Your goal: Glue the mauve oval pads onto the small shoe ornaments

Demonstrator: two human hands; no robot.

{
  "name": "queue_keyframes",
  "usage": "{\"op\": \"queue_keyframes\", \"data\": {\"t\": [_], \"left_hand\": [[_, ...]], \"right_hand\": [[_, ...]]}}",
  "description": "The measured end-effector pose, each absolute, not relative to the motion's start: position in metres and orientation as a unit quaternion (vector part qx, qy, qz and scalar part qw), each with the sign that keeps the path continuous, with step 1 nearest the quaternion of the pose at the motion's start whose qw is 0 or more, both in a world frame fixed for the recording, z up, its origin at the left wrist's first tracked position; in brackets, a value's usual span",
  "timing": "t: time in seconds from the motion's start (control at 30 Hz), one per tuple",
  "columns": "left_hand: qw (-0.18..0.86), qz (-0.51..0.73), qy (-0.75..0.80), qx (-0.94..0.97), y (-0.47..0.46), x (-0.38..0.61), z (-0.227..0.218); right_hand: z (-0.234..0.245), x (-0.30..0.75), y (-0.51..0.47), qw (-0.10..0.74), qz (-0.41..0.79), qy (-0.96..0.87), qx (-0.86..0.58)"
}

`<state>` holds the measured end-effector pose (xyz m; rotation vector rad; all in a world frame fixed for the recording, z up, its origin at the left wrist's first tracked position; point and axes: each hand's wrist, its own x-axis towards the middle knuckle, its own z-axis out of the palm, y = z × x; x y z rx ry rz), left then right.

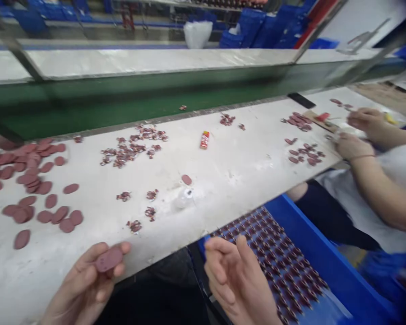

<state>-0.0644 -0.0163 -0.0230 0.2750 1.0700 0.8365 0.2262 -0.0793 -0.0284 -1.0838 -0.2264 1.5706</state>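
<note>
My left hand (88,282), at the table's near edge, pinches a dull-red oval disc (110,259) with small holes in its face. To the right, my right hand (235,282) is held over the edge with its thumb apart from its curled fingers; nothing shows in its grasp. Beyond my left hand lie several small shiny metal-and-red parts (134,226) and, farther back, a heap of them (125,151). A large pile of similar oval discs (30,164) covers the left of the table. One lone disc (186,179) rests mid-table.
Below my right hand, a blue crate (311,239) holds rows of dark-red pieces. A small red packet (205,140) and a clear bottle-like item (182,199) are on the white table (243,158). At right, a co-worker's hands (353,146) work beside more discs. A green conveyor belt (122,99) runs behind.
</note>
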Motion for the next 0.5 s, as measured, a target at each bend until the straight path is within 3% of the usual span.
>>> {"op": "queue_keyframes", "data": {"t": [0.1, 0.27, 0.4, 0.5], "left_hand": [[0.774, 0.399, 0.477, 0.120, -0.020, -0.058, -0.025], [0.813, 0.405, 0.412, 0.068, -0.020, -0.048, -0.024], [0.833, 0.417, 0.360, 0.049, -0.012, -0.034, -0.028], [0.842, 0.430, 0.319, 0.071, -0.005, -0.025, -0.032]], "right_hand": [[-0.033, 0.199, -0.026, 0.564, 0.756, -0.042, -0.329], [-0.042, 0.195, 0.024, 0.609, 0.759, 0.015, -0.230], [-0.026, 0.184, 0.032, 0.596, 0.766, 0.020, -0.240], [-0.009, 0.168, 0.025, 0.624, 0.699, -0.052, -0.346]]}}
